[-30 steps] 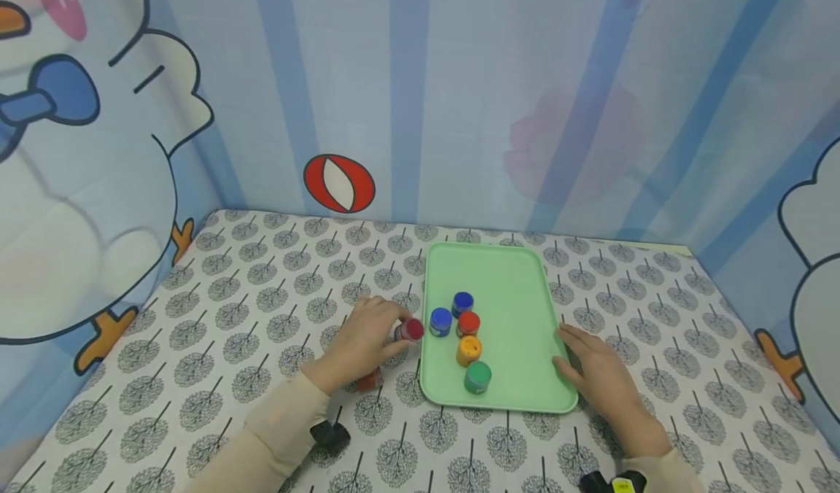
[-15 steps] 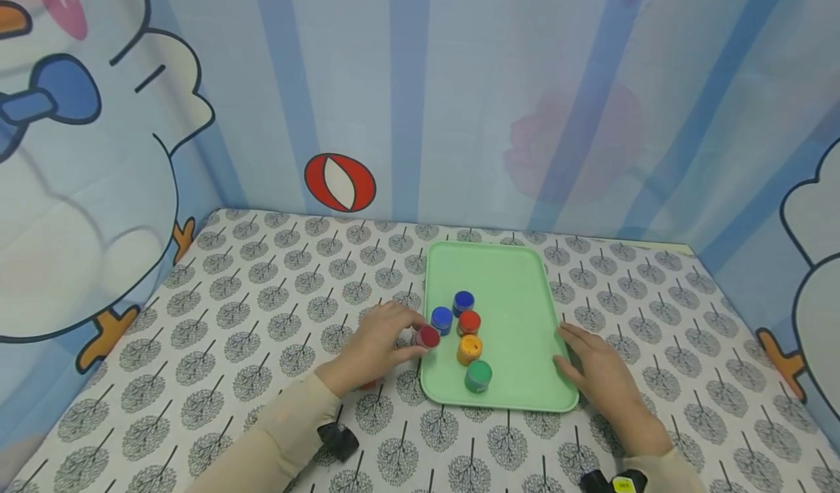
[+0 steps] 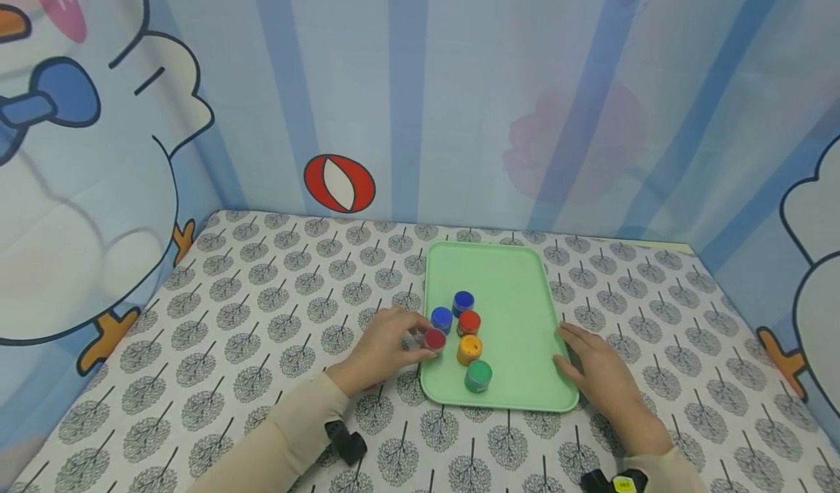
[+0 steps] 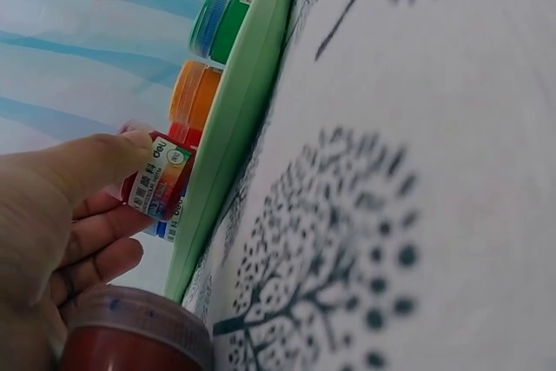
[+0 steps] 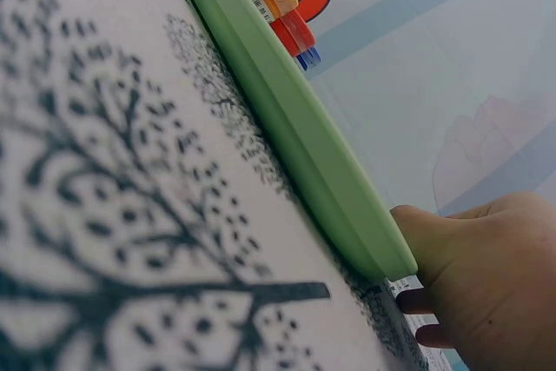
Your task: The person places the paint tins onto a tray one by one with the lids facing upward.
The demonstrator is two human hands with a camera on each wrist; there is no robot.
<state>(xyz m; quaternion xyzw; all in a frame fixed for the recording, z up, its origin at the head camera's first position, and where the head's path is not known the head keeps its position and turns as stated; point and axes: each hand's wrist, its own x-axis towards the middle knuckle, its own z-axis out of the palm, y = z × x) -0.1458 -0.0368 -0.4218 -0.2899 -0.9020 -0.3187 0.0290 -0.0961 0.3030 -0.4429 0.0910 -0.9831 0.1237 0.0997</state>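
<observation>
My left hand (image 3: 387,343) pinches a small dark red paint jar (image 3: 434,340) between thumb and fingers, over the tray's left edge. The left wrist view shows the label on this paint jar (image 4: 161,175), close to the tray's rim. On the light green tray (image 3: 505,281) stand two blue jars (image 3: 463,303), a red jar (image 3: 469,323), an orange jar (image 3: 469,349) and a green jar (image 3: 478,376). My right hand (image 3: 600,373) rests against the tray's right edge, its fingers fairly straight and its thumb at the rim.
Another reddish-brown jar (image 4: 135,332) stands on the table near my left wrist, hidden in the head view. A cloth with tree prints (image 3: 275,318) covers the table. A printed blue curtain (image 3: 459,99) rises behind it.
My left hand has carried the dark red jar rightward from beside the tray to over its left edge. The jar on the cloth has become hidden behind my left arm. My right hand has stayed still.
</observation>
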